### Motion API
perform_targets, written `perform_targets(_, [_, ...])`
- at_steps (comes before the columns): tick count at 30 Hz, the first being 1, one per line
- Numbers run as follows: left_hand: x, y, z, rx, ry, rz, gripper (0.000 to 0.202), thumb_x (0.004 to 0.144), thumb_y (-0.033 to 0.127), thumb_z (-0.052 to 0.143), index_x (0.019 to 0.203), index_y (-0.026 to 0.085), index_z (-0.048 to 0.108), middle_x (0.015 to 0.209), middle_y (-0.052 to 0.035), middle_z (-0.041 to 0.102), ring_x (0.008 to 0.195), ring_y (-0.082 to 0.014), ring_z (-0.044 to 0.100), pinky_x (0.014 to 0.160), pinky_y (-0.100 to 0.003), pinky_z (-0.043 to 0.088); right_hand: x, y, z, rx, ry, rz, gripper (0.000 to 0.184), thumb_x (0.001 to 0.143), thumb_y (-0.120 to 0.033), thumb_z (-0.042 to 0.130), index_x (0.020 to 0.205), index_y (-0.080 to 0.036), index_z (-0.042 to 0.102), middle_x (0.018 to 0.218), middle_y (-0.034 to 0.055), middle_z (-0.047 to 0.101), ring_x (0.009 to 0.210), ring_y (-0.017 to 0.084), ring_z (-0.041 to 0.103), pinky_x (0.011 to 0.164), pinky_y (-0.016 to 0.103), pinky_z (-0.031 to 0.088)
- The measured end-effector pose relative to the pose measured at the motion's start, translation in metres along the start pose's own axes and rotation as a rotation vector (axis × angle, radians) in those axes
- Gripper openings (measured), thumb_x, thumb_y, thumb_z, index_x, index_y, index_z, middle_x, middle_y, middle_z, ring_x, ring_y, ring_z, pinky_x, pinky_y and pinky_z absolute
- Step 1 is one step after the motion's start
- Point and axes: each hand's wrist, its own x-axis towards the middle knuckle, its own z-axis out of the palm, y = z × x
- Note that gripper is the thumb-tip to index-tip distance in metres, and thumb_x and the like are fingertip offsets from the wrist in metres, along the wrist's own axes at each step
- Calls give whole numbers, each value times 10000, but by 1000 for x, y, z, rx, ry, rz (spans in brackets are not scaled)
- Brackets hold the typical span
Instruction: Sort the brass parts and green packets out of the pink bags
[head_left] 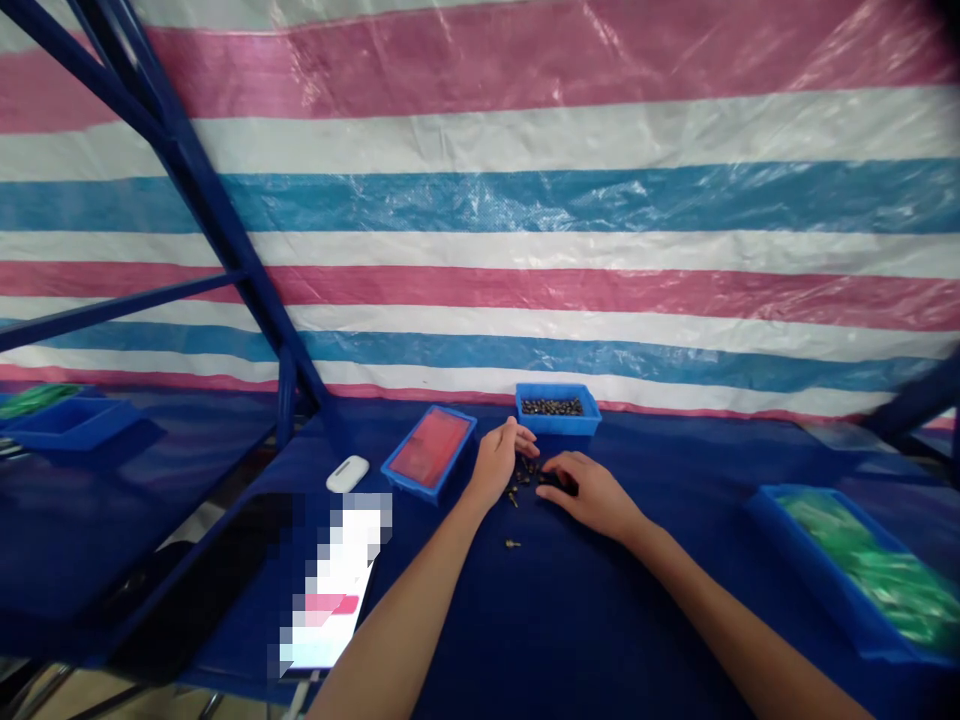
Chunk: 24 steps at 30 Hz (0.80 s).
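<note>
Forearms [426, 612] | left hand [496, 465]: grip unclear | right hand [594, 492]: unclosed (loose metal pieces [513, 494] between)

Between my hands [496, 465] [596, 497], small brass-coloured metal pieces [513, 496] dot the dark blue surface [562, 620]; beyond them, a plastic sheet [600, 200] is striped pink, white and blue. Rightward: green plastic packets [862, 560].

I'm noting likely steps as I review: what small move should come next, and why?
Probably ease the right grip a little toward the left grip, gathering the loose pieces: they lie scattered between the two, which curve in from either side. One stray piece sits apart from that cluster, so it could likely wait.
</note>
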Motion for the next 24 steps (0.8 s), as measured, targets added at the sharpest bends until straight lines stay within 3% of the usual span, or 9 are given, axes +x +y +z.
perform_targets(3, [0,-2,1,54,28,2,587,984,562,279,803,153,660,707,-73,726,708,-190,699,770,-320,529,-8,-3,5,-44,-48,-22,204,831,-404,707,939,-240,653,819,11,620,771,190,563,689,305,441])
perform_targets(7, [0,-4,3,149,11,25,583,988,546,281,792,163,674,711,-64,720,716,-188,695,755,-306,517,-4,-1,1,-44,-76,-12,84,902,-304,615,901,-228,650,827,22,622,791,189,566,701,308,447])
perform_targets(13, [0,-6,3,232,-2,35,558,992,534,294,820,177,687,723,-47,722,730,-182,692,760,-294,499,-5,1,-10,-27,-101,-56,200,966,-230,466,932,-226,663,908,39,667,825,181,615,762,305,455])
perform_targets(19, [1,-6,3,249,-4,13,581,988,553,277,819,180,690,732,-51,731,738,-191,695,774,-305,502,-6,-7,-22,-50,-228,55,77,896,-282,617,911,-210,638,788,5,658,676,149,578,622,257,392])
perform_targets(24, [1,-5,3,259,3,26,580,988,550,273,811,186,688,726,-49,732,724,-190,694,781,-313,503,-8,-6,-31,61,-316,142,55,856,-230,615,813,-202,635,672,-24,629,610,124,557,591,239,383])
